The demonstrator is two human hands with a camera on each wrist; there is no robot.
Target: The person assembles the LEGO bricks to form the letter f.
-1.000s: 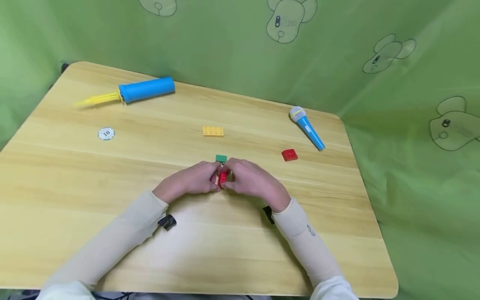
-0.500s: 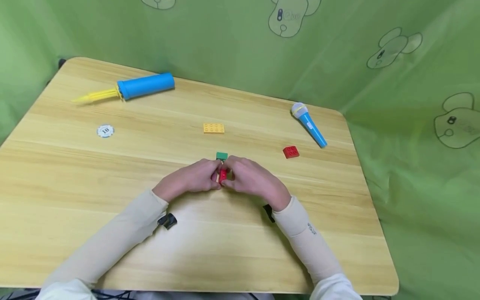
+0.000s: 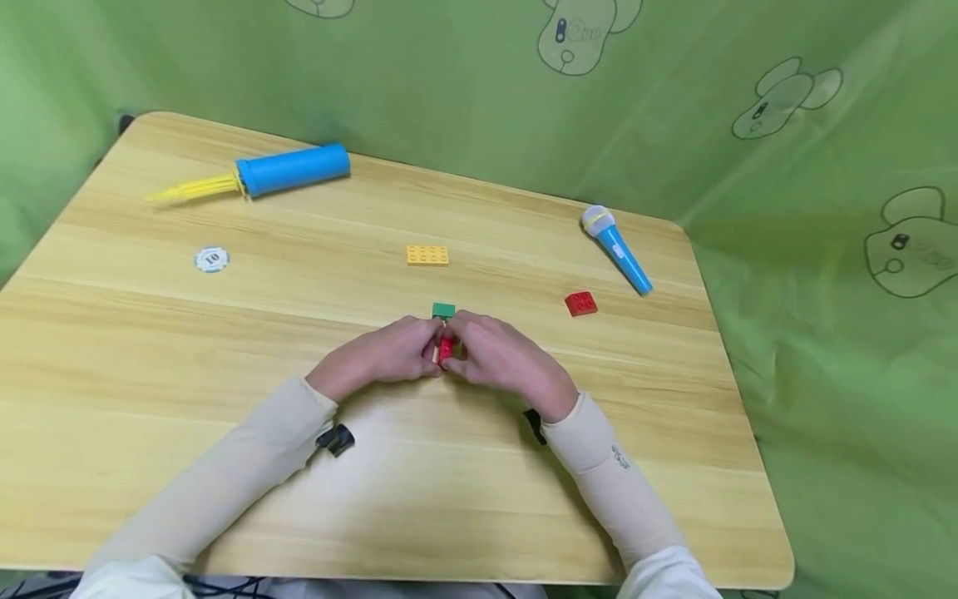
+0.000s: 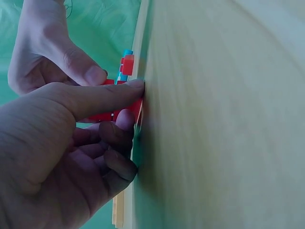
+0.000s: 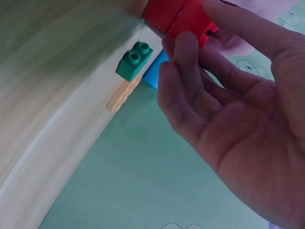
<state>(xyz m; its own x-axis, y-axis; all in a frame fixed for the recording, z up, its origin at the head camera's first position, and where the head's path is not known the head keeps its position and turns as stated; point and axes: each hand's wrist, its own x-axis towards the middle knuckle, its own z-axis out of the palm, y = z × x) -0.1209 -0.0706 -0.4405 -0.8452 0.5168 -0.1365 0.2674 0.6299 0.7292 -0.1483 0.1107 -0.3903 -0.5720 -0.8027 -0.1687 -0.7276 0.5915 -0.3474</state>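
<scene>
Both hands meet around red toy building bricks (image 5: 178, 16) near the middle of the table. My left hand (image 3: 400, 349) pinches the lower part between thumb and fingers, close to the tabletop. From the other side, my right hand (image 3: 497, 353) grips the red bricks (image 3: 446, 348) with thumb and fingertips. In the right wrist view two red pieces sit against each other, with a thin seam between them. Fingers cover much of them. Just beyond the hands stands a green brick (image 3: 443, 310), its studs showing in the right wrist view.
A yellow brick (image 3: 427, 255) lies farther back, and another red brick (image 3: 581, 303) to the right. Near the back right is a blue toy microphone (image 3: 617, 251). A blue and yellow hand pump (image 3: 292, 170) and a poker chip (image 3: 212, 259) lie on the left.
The head view has tilted slightly, so the scene sits a little higher. Both hands stay around the red bricks with almost no visible movement.
</scene>
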